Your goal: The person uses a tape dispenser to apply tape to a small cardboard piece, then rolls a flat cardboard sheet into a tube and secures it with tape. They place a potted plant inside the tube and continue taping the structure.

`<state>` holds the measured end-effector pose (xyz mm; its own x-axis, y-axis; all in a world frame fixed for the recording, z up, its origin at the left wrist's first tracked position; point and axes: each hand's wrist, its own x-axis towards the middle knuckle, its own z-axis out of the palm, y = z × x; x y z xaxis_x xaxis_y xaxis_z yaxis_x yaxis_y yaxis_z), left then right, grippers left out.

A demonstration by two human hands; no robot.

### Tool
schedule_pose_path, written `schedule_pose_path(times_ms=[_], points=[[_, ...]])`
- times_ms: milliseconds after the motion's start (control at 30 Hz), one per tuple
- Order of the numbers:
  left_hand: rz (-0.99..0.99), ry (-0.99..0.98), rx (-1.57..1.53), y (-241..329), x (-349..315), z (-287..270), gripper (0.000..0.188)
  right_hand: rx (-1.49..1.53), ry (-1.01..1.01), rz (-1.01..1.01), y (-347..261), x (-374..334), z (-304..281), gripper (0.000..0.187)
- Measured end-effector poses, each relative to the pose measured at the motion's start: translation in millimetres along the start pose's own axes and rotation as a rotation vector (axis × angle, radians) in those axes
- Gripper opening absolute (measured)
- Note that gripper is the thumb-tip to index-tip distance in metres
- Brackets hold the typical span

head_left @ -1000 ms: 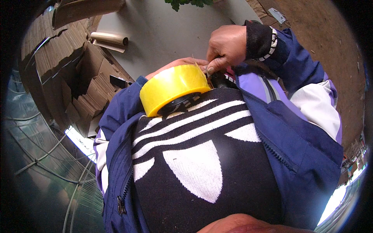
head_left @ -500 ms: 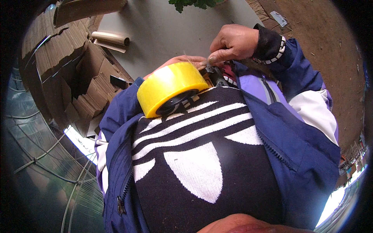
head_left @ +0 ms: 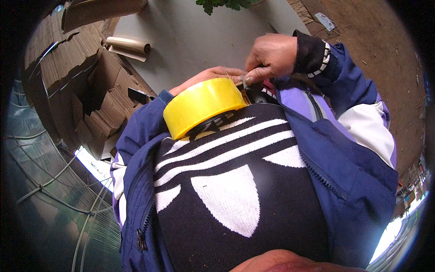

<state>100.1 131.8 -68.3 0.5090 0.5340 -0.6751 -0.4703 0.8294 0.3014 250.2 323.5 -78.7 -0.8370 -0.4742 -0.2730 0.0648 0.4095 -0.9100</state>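
A large roll of yellow tape (head_left: 204, 106) sits on a hand-held dispenser against my chest, its dark hub (head_left: 217, 121) showing on the underside. My left hand (head_left: 210, 76) is behind the roll, closed about the dispenser, whose handle is mostly hidden. Its fingers point to the right. At their tips, my right hand (head_left: 272, 56) bends down with thumb and forefinger pinched together. A small greyish, translucent strip, looking like the tape's loose end (head_left: 244, 82), is at the pinch. Dark and red dispenser parts are partly visible beneath my right fingers.
A grey table (head_left: 190, 41) lies beyond my hands, with a roll of brown paper or card (head_left: 129, 45) on its left edge. A leafy green plant (head_left: 222, 4) is at the far edge. Stacked flat cardboard (head_left: 68, 59) and an open carton (head_left: 106, 72) stand at left.
My right hand has come slightly down toward my body, still pinching. The tape roll has shifted a little to the right and tilted, and my left hand has moved slightly with it.
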Motion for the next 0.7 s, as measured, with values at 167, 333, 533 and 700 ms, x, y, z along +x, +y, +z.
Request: schedule_pose_path(times_ms=[167, 333, 533, 700], points=[[-0.012, 0.136, 0.074, 4.0, -2.8, 1.4, 0.05, 0.064, -0.133, -0.07, 5.3, -5.9, -3.0, 0.05], [-0.007, 0.103, 0.061, 8.7, -2.1, 2.6, 0.048, 0.054, 0.232, -0.032, 14.8, -4.5, -2.3, 0.049], [0.013, 0.212, 0.106, 16.5, -9.3, 10.0, 0.045, 0.067, 0.117, -0.113, 23.2, -10.7, 17.0, 0.05], [0.027, 0.287, 0.21, 20.0, -9.4, 14.0, 0.046, 0.271, 0.426, 0.016, 26.2, -15.6, 29.6, 0.043]])
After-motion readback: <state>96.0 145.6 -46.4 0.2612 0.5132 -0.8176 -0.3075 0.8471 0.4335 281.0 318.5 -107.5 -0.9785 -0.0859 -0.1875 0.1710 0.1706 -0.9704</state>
